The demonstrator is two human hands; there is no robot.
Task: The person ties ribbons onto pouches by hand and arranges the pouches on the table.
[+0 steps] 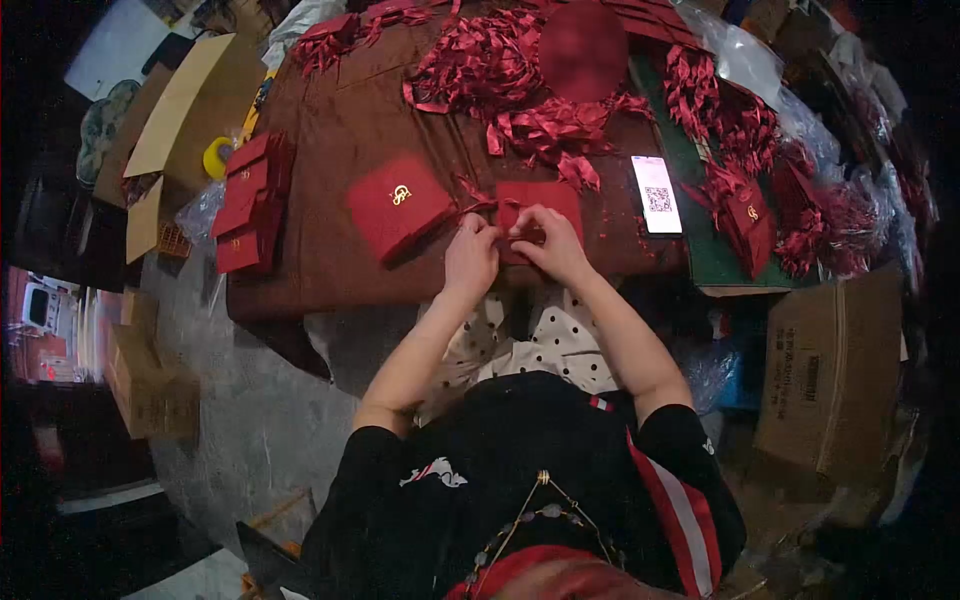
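Observation:
A red card or pouch (568, 203) lies at the table's near edge, with a red ribbon (478, 206) running over its left side. My left hand (473, 258) is closed at the card's left edge, its fingertips at the ribbon; what they pinch is too small to make out. Over the card's lower part, my right hand (549, 243) has thumb and index finger brought together in a pinch, and anything between them is too small to tell. Just left of my hands sits a stack of red pieces (397, 207) with a gold emblem on top.
Red ribbons (480, 62) are heaped at the back of the brown-covered table (330, 130). More red pouches (246, 205) lie at the left edge. A phone (656, 195) showing a QR code is at right, beside a green board (735, 275). Cardboard boxes (830, 370) flank the table.

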